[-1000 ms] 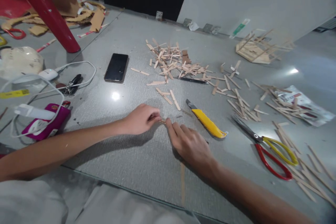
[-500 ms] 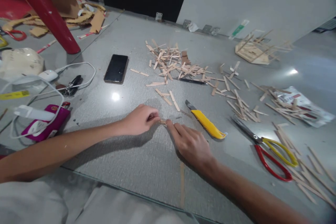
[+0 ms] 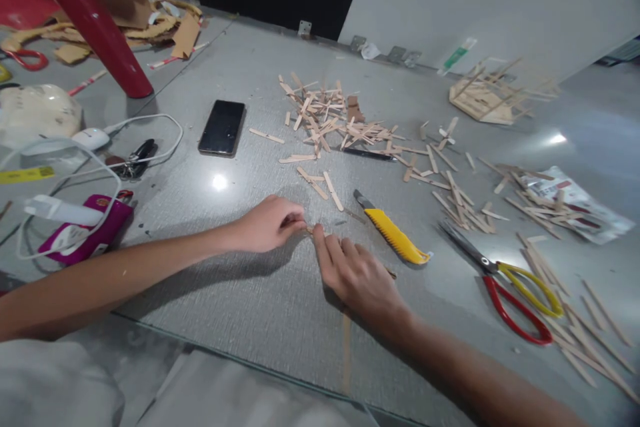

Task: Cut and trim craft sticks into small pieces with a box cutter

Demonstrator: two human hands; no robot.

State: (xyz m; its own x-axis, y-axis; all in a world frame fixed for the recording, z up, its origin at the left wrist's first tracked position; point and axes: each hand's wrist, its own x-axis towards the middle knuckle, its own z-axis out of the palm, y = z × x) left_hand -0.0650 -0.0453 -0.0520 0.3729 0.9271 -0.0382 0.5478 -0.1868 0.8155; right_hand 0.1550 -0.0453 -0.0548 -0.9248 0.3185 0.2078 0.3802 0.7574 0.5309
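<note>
My left hand [image 3: 273, 223] is closed in a pinch, its thumb and forefinger on one end of a short wooden stick piece [image 3: 309, 230]. From the other side, the fingertips of my right hand [image 3: 357, 273] press on the same small piece, low over the table. Most of the piece is covered by the fingers. Beside the right hand's outer edge a thin brownish tip [image 3: 393, 273] pokes out; what it belongs to is hidden. Just beyond the right hand lies a yellow utility knife [image 3: 395, 233], its blade end pointing away to the left.
Cut wooden sticks [image 3: 320, 110] are heaped at the back, near a black pen [image 3: 369, 155]. Scissors [image 3: 493, 273] and long sticks [image 3: 585, 333] lie right, below a wooden stick frame [image 3: 483, 100]. A phone [image 3: 222, 127], red bottle [image 3: 95, 27] and white cable [image 3: 170, 119] are left.
My right hand has shifted slightly left and its fingers have spread a little along the small piece. The brownish tip beside it has come into view. My left hand keeps its pinch.
</note>
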